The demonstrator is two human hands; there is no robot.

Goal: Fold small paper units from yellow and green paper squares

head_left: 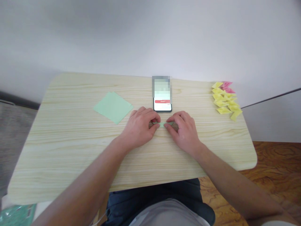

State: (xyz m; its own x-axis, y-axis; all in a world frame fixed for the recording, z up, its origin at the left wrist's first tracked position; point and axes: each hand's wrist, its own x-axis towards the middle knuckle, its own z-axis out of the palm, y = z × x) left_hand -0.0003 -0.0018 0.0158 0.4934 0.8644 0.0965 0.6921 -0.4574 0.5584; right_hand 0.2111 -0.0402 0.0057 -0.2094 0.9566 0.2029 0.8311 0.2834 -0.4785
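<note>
Between both hands, just in front of the phone, is a narrow folded strip of light green paper. My left hand pinches its left end between thumb and fingers. At the right end, my right hand grips it the same way. Only the middle of the folded paper shows well; the fingers cover much of the ends. To the left of my left hand lie flat green paper squares, slightly offset on one another.
A phone with a lit, partly blurred screen lies behind my hands. Several folded yellow paper pieces and pink ones sit at the table's right end. A wall stands behind. A green plastic packet is at lower left.
</note>
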